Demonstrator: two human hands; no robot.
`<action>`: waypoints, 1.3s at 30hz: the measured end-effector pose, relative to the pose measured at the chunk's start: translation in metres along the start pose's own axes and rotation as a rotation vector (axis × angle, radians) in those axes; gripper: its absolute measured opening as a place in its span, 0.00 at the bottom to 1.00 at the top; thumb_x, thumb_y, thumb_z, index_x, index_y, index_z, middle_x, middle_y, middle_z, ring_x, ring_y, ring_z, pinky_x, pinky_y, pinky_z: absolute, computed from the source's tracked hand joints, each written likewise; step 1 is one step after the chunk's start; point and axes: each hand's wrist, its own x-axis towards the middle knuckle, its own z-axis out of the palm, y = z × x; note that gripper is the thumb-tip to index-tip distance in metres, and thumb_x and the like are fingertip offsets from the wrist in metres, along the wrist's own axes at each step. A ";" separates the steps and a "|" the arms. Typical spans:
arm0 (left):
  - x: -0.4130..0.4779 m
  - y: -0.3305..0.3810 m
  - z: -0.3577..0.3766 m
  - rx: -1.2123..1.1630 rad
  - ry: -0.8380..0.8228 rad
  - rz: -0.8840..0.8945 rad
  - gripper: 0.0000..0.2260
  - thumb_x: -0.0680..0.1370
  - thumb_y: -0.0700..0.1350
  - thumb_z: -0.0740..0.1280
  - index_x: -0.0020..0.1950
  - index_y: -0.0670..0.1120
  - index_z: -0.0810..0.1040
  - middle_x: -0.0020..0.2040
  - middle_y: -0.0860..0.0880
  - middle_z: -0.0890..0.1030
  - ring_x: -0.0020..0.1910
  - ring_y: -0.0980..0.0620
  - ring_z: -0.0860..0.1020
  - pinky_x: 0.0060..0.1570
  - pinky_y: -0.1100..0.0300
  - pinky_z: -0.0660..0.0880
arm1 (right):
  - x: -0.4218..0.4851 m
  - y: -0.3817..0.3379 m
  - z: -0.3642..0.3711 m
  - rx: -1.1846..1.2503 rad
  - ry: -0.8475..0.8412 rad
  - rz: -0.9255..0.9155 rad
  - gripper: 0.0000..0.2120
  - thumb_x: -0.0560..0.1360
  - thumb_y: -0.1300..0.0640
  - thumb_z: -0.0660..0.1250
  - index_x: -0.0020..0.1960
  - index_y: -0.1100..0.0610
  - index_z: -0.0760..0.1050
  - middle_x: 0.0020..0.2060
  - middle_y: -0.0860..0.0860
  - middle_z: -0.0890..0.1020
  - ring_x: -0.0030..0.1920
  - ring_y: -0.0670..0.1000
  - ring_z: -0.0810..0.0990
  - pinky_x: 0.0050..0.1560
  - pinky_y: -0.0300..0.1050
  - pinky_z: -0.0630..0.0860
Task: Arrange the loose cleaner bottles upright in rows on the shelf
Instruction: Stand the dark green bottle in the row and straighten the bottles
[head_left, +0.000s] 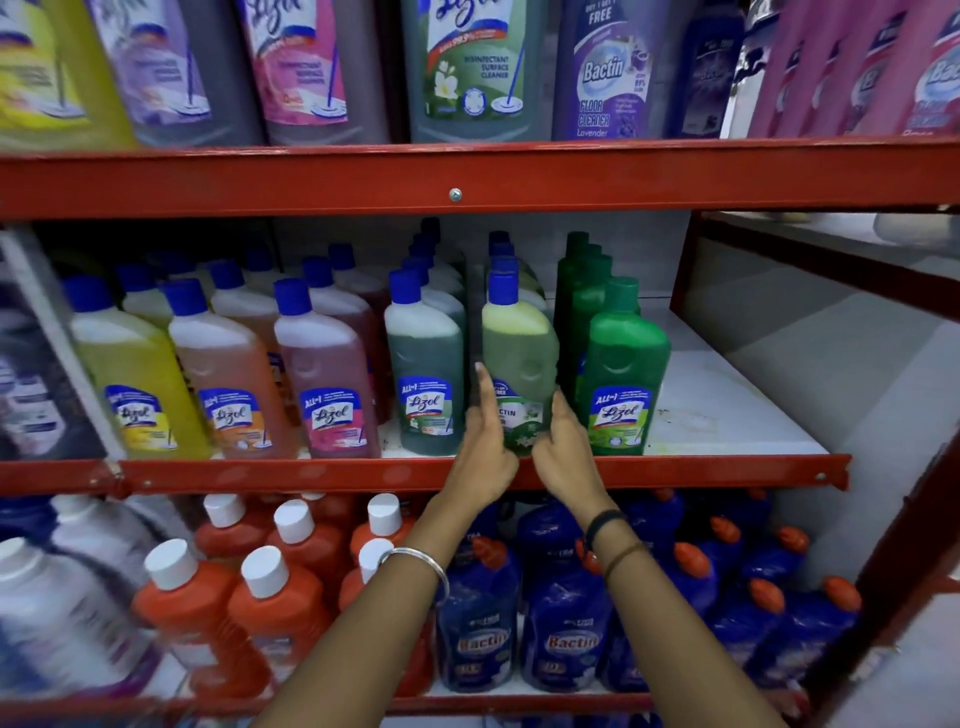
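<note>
pale green bottle (519, 358) upright, front edge of middle shelf (727, 470) | left hand (485, 447) at its 8 o'clock, right hand (563, 452) at 5, both gripping the base | label partly readable "CTIN" | neighbours at 3 and 9 say Lizol

Even, fairly bright light — wide-angle bending at the edges, with soft blur on the left-hand bottles (47, 364).

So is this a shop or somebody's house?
Most likely a shop. The red shelves hold many identical cleaner bottles in rows, sorted by colour and brand. Both hands, left and right, are straightening one green bottle.
</note>
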 end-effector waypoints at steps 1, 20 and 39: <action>-0.002 0.002 -0.002 0.005 -0.007 -0.013 0.47 0.70 0.29 0.57 0.67 0.60 0.26 0.70 0.36 0.60 0.65 0.39 0.68 0.63 0.56 0.63 | 0.000 -0.002 0.000 -0.022 0.001 0.016 0.31 0.71 0.73 0.53 0.74 0.62 0.55 0.67 0.60 0.71 0.65 0.57 0.71 0.60 0.35 0.63; -0.028 -0.017 -0.034 -0.024 0.448 0.023 0.40 0.68 0.26 0.59 0.75 0.44 0.46 0.69 0.38 0.58 0.68 0.41 0.61 0.66 0.63 0.58 | -0.054 -0.035 0.040 0.066 0.301 -0.256 0.19 0.75 0.58 0.57 0.65 0.58 0.67 0.60 0.50 0.70 0.61 0.49 0.71 0.64 0.46 0.70; -0.028 -0.051 -0.076 0.132 0.030 -0.089 0.52 0.68 0.28 0.63 0.67 0.54 0.23 0.72 0.35 0.55 0.66 0.38 0.66 0.65 0.49 0.68 | -0.014 -0.062 0.077 0.000 -0.055 0.123 0.26 0.78 0.64 0.52 0.75 0.60 0.54 0.54 0.62 0.79 0.48 0.58 0.77 0.46 0.45 0.72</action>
